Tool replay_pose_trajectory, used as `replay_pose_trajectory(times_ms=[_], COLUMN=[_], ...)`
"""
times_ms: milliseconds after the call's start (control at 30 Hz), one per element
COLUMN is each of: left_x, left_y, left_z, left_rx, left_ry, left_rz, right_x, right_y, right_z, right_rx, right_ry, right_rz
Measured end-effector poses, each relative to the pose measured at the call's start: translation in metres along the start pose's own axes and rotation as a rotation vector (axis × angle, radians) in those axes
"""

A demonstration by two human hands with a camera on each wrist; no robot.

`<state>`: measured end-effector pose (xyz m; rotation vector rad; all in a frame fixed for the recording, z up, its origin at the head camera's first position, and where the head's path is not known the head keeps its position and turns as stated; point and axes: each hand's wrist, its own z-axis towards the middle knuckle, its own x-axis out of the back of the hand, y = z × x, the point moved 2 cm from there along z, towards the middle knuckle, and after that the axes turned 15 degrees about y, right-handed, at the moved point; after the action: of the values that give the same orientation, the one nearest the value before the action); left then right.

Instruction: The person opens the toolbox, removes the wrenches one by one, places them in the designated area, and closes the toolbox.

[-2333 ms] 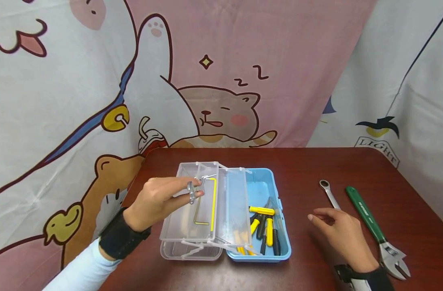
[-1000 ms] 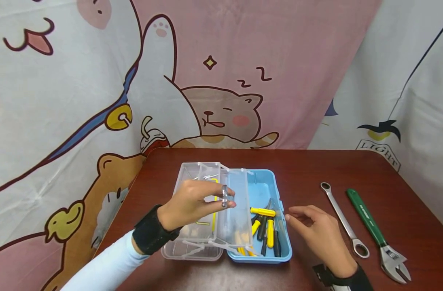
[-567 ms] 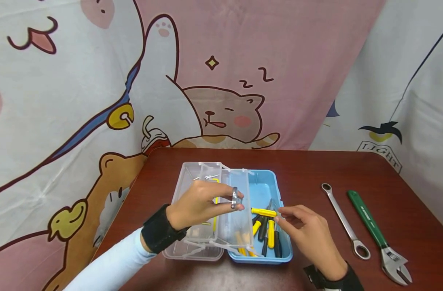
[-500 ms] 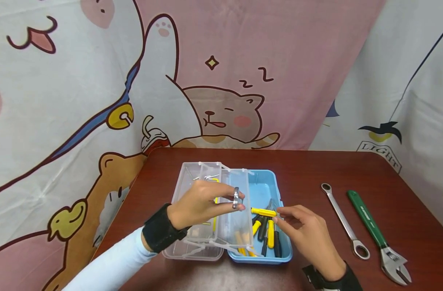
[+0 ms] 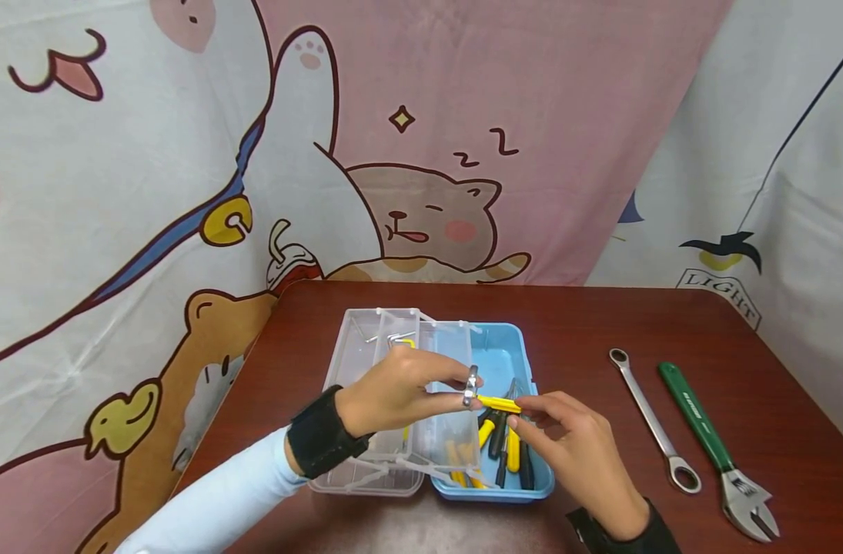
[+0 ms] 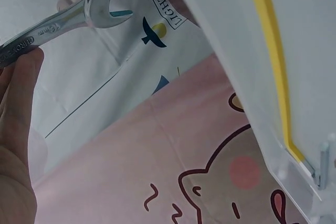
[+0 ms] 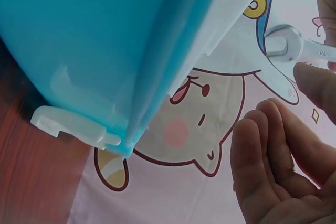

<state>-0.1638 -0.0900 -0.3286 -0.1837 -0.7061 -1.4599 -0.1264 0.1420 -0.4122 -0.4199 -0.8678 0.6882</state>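
Observation:
Between thumb and fingers, my left hand (image 5: 407, 388) pinches a shiny open-end wrench (image 5: 471, 386), upright over the clear lid trays. Its forked end and stamped lettering show in the left wrist view, where the wrench (image 6: 68, 22) slants across the upper left. My right hand (image 5: 580, 442) hovers over the right side of the blue toolbox (image 5: 500, 332), thumb and fingers apart, holding nothing. Its fingertips are near the wrench and overlap a yellow handle (image 5: 499, 404) in the head view. In the right wrist view its loosely bent fingers (image 7: 262, 150) stand below the wrench (image 7: 294, 45).
Yellow- and black-handled screwdrivers (image 5: 513, 450) lie in the toolbox. Hex keys, one of them yellow (image 5: 408, 344), lie in the clear tray (image 5: 355, 346). A double-ring ratchet wrench (image 5: 651, 415) and a green-handled adjustable wrench (image 5: 698, 419) rest on the table (image 5: 573, 323) at right.
My left hand has carried the open-end wrench rightward from over the trays. My right hand has moved left from beside the ratchet wrench, so the hands are now close together.

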Motion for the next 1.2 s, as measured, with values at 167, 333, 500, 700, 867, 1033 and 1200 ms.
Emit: replay_pose_trajectory(times_ms=[167,333,500,700,867,1033,1200], left_x=[-0.004,-0.008,-0.011,-0.014,-0.015,-0.015,-0.016], left_y=[0.001,0.002,0.003,0.004,0.007,0.008,0.010], left_z=[0.003,0.006,0.008,0.011,0.012,0.011,0.011], left_rx=[0.019,0.009,0.010,-0.007,-0.024,-0.013,-0.011], left_ry=[0.004,-0.001,-0.012,-0.012,-0.005,0.000,0.002], left_rz=[-0.028,-0.043,-0.056,-0.077,-0.090,-0.102,-0.107], right_x=[-0.001,-0.002,-0.003,-0.004,-0.005,-0.004,-0.004], right_y=[-0.003,-0.006,-0.010,-0.012,-0.014,-0.017,-0.019], right_z=[-0.001,-0.003,-0.004,-0.004,-0.004,-0.004,-0.004], right_rx=[0.053,0.088,0.112,0.141,0.169,0.182,0.175], right_ry=[0.035,0.045,0.051,0.070,0.090,0.123,0.127], right_rz=[0.028,0.068,0.114,0.176,0.196,0.216,0.227])
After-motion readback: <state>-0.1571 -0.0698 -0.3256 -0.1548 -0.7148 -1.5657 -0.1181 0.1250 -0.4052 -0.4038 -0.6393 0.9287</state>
